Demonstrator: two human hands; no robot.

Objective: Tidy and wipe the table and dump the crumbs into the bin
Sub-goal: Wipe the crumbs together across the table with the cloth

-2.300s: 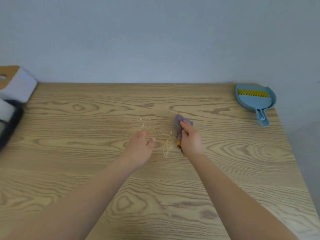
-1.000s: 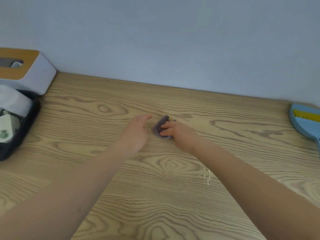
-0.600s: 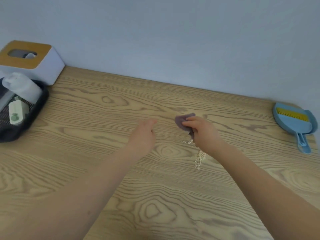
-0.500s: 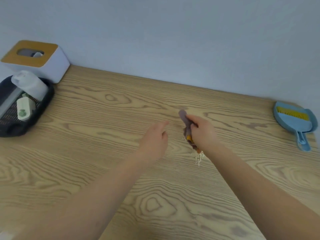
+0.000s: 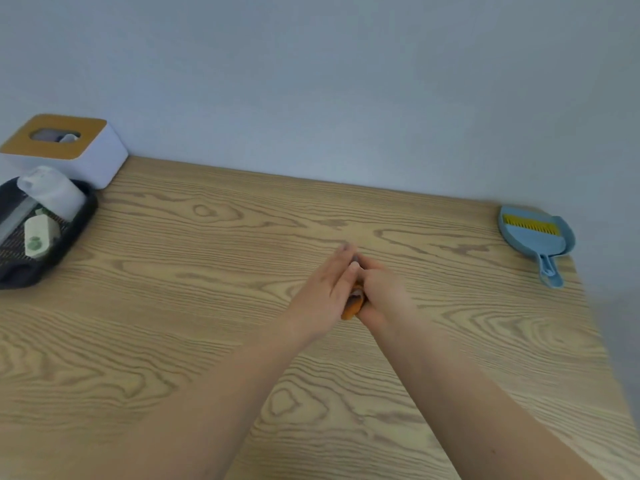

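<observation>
hands: left hand now pressed flat against right hand, was apart 0.5 s ago
cloth: cloth sandwiched between palms, right hand clamped on it, only orange-grey edge shows
crumbs: trail seen earlier now hidden
worktop: worktop bare wood all round hands
far right corner: blue dustpan
far left edge: black tray, tissue box

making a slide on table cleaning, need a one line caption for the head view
Both hands, left hand and right hand, meet around a cloth mid-table, dustpan waiting at the far right.
</observation>
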